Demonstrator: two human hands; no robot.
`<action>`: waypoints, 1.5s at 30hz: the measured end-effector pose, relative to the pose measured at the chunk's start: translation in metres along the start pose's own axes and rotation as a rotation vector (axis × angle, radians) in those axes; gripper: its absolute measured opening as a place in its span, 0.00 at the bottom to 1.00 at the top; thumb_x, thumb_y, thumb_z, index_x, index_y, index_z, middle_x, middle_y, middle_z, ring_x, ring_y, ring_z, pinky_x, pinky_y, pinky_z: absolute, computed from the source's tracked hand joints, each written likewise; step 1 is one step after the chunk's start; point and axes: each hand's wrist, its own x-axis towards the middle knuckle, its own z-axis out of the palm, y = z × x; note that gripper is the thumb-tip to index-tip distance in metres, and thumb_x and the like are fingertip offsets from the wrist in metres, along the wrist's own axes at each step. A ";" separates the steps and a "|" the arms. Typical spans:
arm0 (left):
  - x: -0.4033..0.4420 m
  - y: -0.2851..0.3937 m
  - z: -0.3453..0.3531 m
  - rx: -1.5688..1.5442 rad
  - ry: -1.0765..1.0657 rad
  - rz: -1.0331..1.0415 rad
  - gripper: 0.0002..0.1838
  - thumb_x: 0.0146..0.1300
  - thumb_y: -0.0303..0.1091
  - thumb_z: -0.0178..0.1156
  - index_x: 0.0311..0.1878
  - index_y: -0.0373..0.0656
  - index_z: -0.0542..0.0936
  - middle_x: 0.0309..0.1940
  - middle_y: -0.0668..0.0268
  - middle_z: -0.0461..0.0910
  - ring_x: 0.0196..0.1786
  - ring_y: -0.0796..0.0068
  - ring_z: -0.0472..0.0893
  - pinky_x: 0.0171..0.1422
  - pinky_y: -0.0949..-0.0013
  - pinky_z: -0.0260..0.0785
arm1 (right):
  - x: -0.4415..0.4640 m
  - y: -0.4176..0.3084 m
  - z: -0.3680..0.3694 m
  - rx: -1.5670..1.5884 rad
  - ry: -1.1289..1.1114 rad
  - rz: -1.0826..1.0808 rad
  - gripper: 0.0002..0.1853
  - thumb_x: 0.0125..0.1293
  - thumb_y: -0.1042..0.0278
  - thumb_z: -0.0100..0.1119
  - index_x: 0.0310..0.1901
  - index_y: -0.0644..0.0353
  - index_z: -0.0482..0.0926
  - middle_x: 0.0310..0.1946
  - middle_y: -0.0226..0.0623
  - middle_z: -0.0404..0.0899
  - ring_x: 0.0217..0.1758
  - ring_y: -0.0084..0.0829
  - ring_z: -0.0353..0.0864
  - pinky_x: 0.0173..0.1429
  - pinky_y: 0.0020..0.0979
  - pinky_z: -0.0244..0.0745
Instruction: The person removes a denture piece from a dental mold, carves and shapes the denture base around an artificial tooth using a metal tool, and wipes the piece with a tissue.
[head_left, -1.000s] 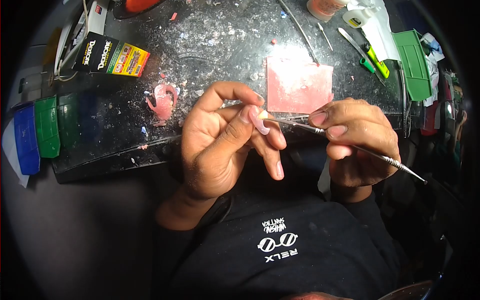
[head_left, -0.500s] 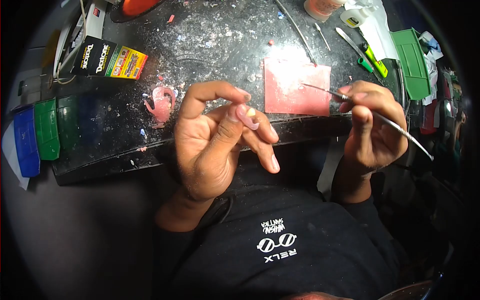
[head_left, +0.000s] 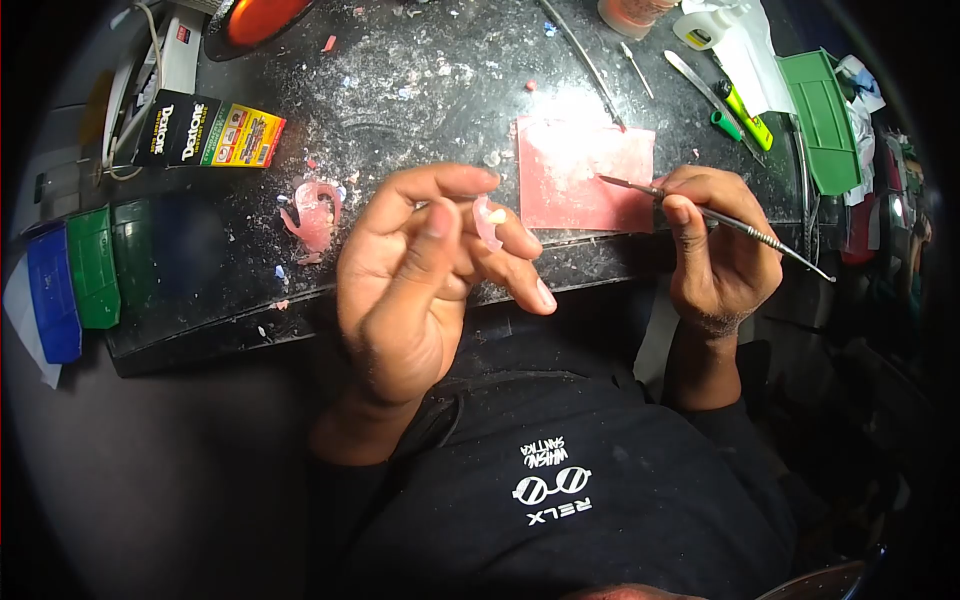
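A small curved pink piece with a pale tooth-like part (head_left: 487,222) rests against the fingers of my left hand (head_left: 410,280), whose thumb stands a little apart from it. My right hand (head_left: 722,245) pinches a thin double-ended metal tool (head_left: 745,228). The tool's pointed tip lies over a flat pink sheet (head_left: 580,190) on the dark worktable (head_left: 400,130). Left of my left hand, a larger curved pink piece (head_left: 316,215) sits on the table among crumbs.
A Dextone box (head_left: 210,132) and an orange round object (head_left: 265,18) stand at the back left. Blue (head_left: 52,285) and green (head_left: 95,268) bins hang at the left edge. A knife (head_left: 705,85), green-yellow marker (head_left: 745,115) and green tray (head_left: 820,120) are at the right.
My right hand has drawn the tool away from the small piece, turning its tip over the pink sheet. My left hand has moved slightly left, its thumb lifting off the piece.
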 end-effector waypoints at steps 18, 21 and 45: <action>0.000 -0.009 -0.003 0.246 -0.136 0.171 0.12 0.79 0.26 0.46 0.60 0.30 0.67 0.51 0.38 0.79 0.39 0.58 0.87 0.49 0.61 0.82 | -0.001 -0.005 0.002 0.060 0.052 0.010 0.05 0.62 0.87 0.66 0.39 0.74 0.81 0.33 0.46 0.84 0.38 0.37 0.84 0.44 0.31 0.79; 0.000 -0.011 -0.004 0.305 -0.160 0.240 0.11 0.79 0.25 0.47 0.59 0.30 0.67 0.48 0.41 0.78 0.37 0.60 0.86 0.47 0.61 0.82 | 0.001 -0.017 0.000 0.187 0.098 0.018 0.05 0.65 0.85 0.65 0.40 0.75 0.80 0.34 0.48 0.83 0.37 0.37 0.84 0.42 0.30 0.79; 0.000 -0.013 -0.002 0.403 -0.160 0.335 0.07 0.75 0.20 0.50 0.53 0.33 0.72 0.45 0.44 0.81 0.48 0.62 0.84 0.55 0.61 0.81 | 0.017 -0.038 0.018 0.238 -0.159 -0.132 0.15 0.67 0.61 0.70 0.36 0.66 0.79 0.30 0.45 0.83 0.34 0.36 0.86 0.40 0.32 0.83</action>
